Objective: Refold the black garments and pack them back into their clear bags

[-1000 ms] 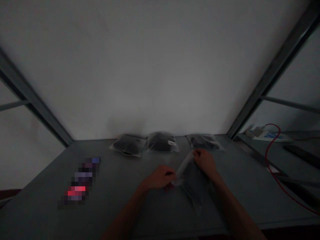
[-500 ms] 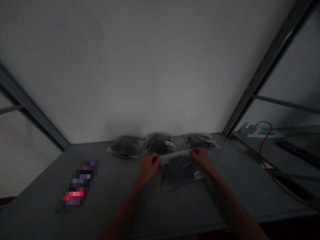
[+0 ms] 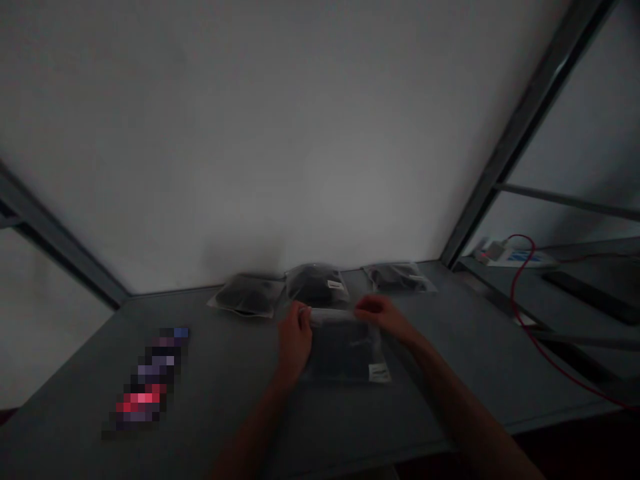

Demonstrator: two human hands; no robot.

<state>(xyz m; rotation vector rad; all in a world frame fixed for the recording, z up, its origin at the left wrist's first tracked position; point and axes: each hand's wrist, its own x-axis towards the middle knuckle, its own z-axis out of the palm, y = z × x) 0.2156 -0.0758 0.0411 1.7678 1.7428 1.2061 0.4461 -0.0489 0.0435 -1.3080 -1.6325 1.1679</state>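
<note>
A translucent plastic bag (image 3: 343, 353) with a dark flat item inside lies in front of me, a white label near its lower right corner. My left hand (image 3: 295, 340) is closed on the bag's upper left corner. Along the upper edge, toward the right, my right hand (image 3: 385, 317) has its thumb and fingers pinched together at the bag's rim; slight blur softens the fingertips. Behind stand similar bags with dark contents: a left bag (image 3: 247, 295), a middle labelled bag (image 3: 315, 283) and a right bag (image 3: 397, 277).
The grey tabletop (image 3: 210, 393) meets a white wall (image 3: 315, 133). A pixelated object (image 3: 147, 383) lies at left. On the right, beyond a metal post (image 3: 480, 190), are a red cable (image 3: 515, 293), a power strip (image 3: 520, 258) and a dark long object (image 3: 590, 297).
My right hand has slid left along the bag's upper edge, away from its right corner. The bag has shifted slightly left and lies squarer. The view has turned a little.
</note>
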